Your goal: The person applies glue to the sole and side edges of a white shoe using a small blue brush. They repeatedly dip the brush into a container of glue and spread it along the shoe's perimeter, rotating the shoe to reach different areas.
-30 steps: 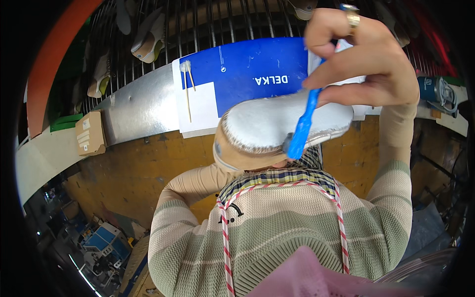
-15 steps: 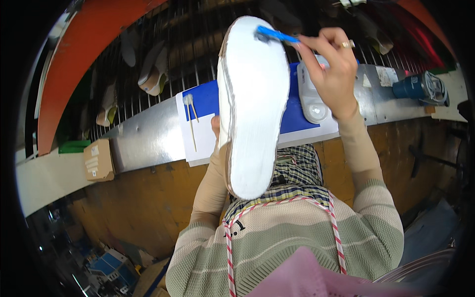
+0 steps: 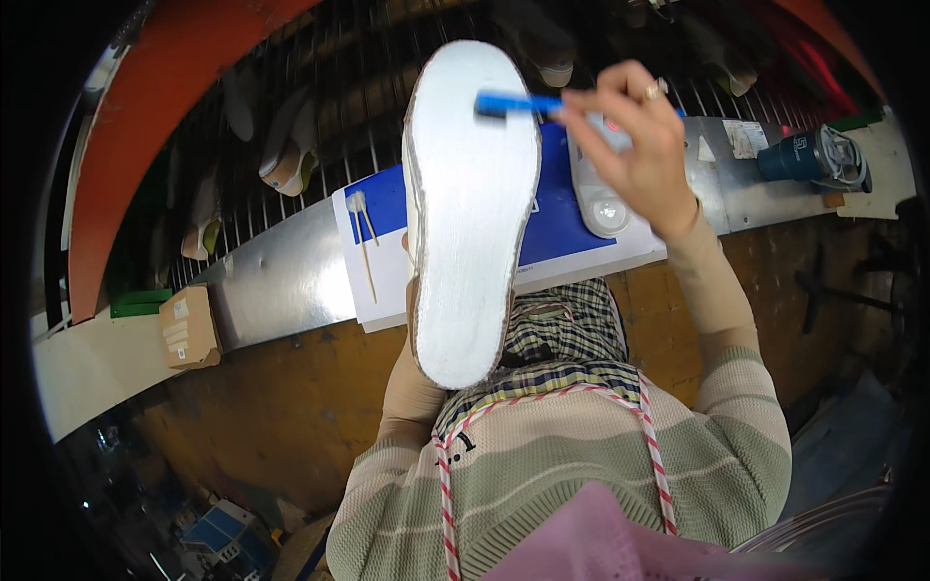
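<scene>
A shoe [image 3: 470, 213] is held up on end with its white sole facing me, toe upward. My left hand [image 3: 412, 290] grips it from behind and is almost wholly hidden by it; only the forearm shows below. My right hand [image 3: 635, 145] pinches a blue-handled brush [image 3: 518, 102], whose head rests on the sole near the toe. A ring sits on one finger of that hand.
Behind the shoe lies a blue and white board [image 3: 557, 218] with two thin sticks [image 3: 363, 242] on its left part. A white device [image 3: 601, 189] sits on the metal ledge [image 3: 281, 281], a dark blue motor [image 3: 814, 160] at the right, a small cardboard box [image 3: 187, 327] at the left. Shoes hang on a wire rack [image 3: 281, 155] behind.
The shoe has been turned from lying sole-down across my front to standing upright with the sole toward me. The brush has gone from its side up to the toe end of the sole.
</scene>
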`<state>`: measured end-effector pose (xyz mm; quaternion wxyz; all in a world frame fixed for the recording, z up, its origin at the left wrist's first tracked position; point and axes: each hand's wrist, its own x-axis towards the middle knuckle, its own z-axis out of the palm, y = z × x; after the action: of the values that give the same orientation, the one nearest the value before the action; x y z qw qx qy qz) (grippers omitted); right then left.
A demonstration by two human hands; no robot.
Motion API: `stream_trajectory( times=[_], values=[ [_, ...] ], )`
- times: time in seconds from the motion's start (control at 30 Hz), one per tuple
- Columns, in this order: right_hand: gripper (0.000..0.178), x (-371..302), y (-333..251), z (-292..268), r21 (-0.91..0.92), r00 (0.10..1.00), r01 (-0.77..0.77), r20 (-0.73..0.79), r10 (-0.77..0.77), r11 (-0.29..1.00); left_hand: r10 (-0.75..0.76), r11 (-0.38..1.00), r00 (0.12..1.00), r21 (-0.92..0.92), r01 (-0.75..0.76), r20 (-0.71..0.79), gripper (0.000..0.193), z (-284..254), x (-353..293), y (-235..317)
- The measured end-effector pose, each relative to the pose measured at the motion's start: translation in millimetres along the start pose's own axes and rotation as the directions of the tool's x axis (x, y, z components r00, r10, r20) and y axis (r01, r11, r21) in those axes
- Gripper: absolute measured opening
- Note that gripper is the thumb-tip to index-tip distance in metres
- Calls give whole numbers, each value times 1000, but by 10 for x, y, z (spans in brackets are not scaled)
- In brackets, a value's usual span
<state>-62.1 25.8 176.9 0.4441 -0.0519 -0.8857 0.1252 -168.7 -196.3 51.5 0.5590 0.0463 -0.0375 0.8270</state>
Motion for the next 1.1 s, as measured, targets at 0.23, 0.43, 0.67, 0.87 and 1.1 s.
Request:
stream_trajectory(
  times=[0.23, 0.43, 0.67, 0.87, 1.1],
  values=[
    [13, -8, 857, 508, -54, 963, -246, -123, 238, 968, 55, 967, 934, 251, 38, -354, 53, 142, 49, -170],
    [16, -555, 1173, 799, -275, 893, -442, -46, 448, 853, 88, 993, 974, -56, -102, -207, 59, -809, 735, 352],
    [17, -602, 1218, 841, -219, 870, -493, -135, 474, 842, 170, 913, 955, -326, -245, -242, 51, -1615, 2276, 1124],
    [17, -597, 1201, 848, -210, 860, -510, -120, 496, 834, 277, 924, 881, -146, -354, -382, 51, -1482, 2215, 1148],
    [17, -604, 1163, 865, -234, 884, -468, -107, 456, 852, 208, 918, 845, -200, -342, -492, 43, -1208, 1793, 1008]
  ],
)
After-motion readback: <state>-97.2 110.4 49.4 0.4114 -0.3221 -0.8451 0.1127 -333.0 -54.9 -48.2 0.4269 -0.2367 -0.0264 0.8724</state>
